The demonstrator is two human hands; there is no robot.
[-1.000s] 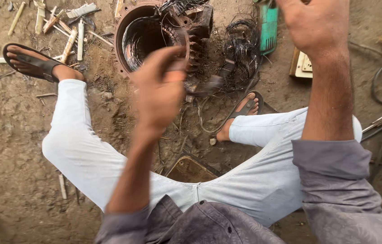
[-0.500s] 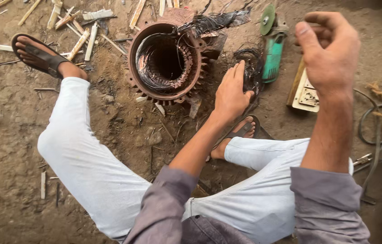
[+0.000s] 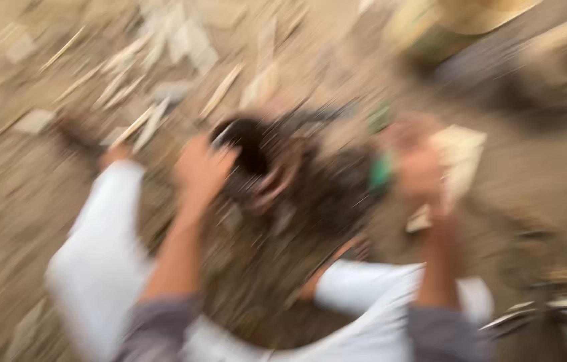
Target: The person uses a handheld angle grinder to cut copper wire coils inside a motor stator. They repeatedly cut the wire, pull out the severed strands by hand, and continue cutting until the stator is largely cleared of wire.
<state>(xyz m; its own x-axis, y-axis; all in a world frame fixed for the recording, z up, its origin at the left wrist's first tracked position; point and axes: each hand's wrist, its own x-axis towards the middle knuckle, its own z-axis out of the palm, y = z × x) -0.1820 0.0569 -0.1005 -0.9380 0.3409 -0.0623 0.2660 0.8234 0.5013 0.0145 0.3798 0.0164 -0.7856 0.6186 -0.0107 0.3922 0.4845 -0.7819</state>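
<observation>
While my left hand (image 3: 202,167) reaches out at the rim of the round metal housing (image 3: 257,164) on the dirt, my right hand (image 3: 419,161) hangs raised to its right; blur hides both grips.

The whole view has gone heavily blurred, where half a second ago it was sharp, and it now takes in more ground toward twelve o'clock. The left hand (image 3: 202,167), which lay at the three o'clock side of the round rusty metal motor housing with its dark hollow centre (image 3: 253,161), now sits at its nine o'clock rim; whether it touches cannot be told through the blur. The right hand (image 3: 419,164), earlier raised high at two o'clock with fingers curled, has dropped lower beside the green tool (image 3: 381,173), in front of the pale flat square piece (image 3: 461,157).
</observation>
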